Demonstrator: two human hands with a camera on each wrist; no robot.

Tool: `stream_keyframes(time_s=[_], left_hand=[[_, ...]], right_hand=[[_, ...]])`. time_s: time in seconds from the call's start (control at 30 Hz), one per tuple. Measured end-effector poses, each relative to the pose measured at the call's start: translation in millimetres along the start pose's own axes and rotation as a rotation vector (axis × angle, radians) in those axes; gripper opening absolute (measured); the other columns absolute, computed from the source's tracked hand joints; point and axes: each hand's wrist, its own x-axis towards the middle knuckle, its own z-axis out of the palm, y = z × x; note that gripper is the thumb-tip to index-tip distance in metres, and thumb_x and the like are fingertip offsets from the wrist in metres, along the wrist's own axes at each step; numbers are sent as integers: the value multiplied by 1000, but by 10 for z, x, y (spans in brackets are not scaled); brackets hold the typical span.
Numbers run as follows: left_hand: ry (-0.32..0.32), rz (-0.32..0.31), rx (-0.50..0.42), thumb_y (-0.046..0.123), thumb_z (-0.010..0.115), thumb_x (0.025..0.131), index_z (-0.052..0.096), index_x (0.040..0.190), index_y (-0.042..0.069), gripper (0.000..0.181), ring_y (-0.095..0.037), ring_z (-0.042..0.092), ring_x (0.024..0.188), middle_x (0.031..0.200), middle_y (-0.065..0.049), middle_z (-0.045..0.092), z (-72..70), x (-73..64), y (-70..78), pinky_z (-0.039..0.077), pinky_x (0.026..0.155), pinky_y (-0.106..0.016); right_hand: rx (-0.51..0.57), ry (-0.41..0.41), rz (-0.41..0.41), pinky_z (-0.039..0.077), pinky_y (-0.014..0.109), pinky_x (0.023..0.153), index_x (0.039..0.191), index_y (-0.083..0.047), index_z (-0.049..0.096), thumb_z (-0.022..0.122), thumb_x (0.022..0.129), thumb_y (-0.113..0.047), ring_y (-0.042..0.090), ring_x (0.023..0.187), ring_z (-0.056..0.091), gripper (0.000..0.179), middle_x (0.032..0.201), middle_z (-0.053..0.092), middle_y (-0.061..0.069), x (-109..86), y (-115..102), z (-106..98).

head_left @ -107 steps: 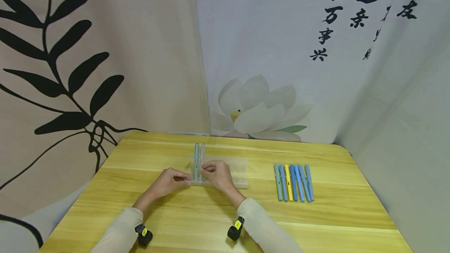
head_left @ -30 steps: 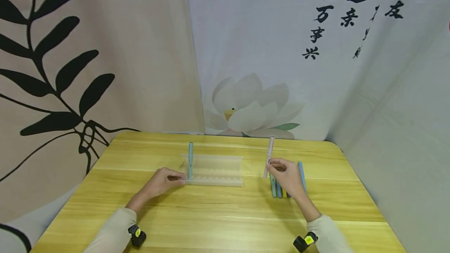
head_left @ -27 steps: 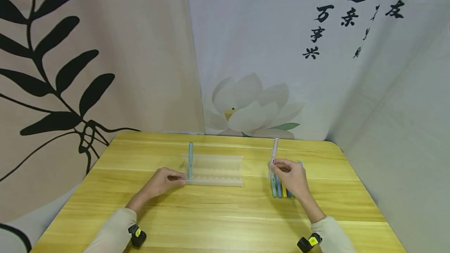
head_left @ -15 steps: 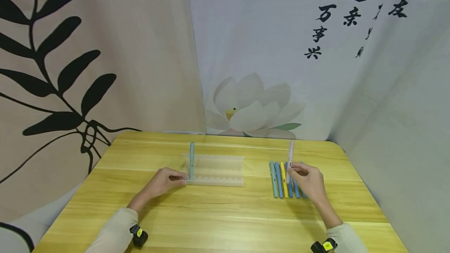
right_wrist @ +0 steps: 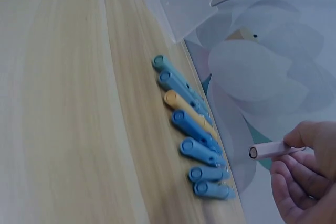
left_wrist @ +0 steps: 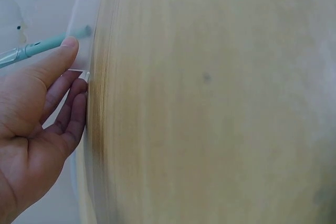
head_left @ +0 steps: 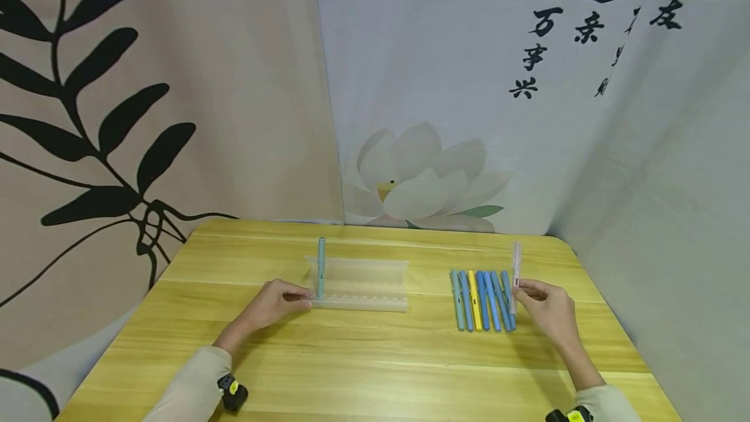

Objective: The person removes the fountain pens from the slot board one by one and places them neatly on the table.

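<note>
My left hand (head_left: pixel 278 301) pinches the left end of a clear plastic pen rack (head_left: pixel 366 284), which has a notched front strip. In the left wrist view the thumb lies over the rack's edge, with the other fingers curled beneath. One teal pen (head_left: pixel 321 267) stands upright in the rack near that hand. Over on the right, my right hand (head_left: pixel 551 311) holds a pale pink pen (head_left: pixel 516 262) nearly upright between thumb and fingers. The pink pen is at the right end of a row of lying pens, overlapping the last blue pen (head_left: pixel 508 298) in the head view.
Several pens lie side by side on the wooden table (head_left: pixel 375 363): a green one (head_left: pixel 457 301) at the left, a yellow pen (head_left: pixel 474 301) and several blue ones. A curtain (head_left: pixel 433 83) with printed flowers and writing hangs behind the table.
The pink pen stood in the rack beside the teal one; my right hand has lifted it out and carried it right, across the row to its far end. The left hand stays at the rack.
</note>
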Motion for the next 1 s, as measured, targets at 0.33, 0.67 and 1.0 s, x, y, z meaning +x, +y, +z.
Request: stream_keyframes(time_s=[0.33,0.67,1.0], left_hand=[[9,-14,-5,25,74,96,76,120,5,32,-18,71,98,114,-10,76,-1,2,12,57,79,-24],[3,-2,-9,24,73,96,75,121,4,32,-19,72,99,115,-10,76,9,2,15,57,80,-24],[3,1,-11,25,73,96,75,121,4,33,-15,71,97,115,-10,76,8,11,-8,57,80,-25]], right_hand=[[-59,-69,74,54,28,70,118,2,74,70,98,-30,33,96,73,38,103,77,16,-11,185,-70],[-93,-123,144,56,39,77,118,4,74,71,97,-32,35,99,73,41,104,77,16,-9,359,-77],[-127,-156,173,53,35,70,115,4,75,70,95,-28,39,101,69,38,106,76,21,4,420,-54]])
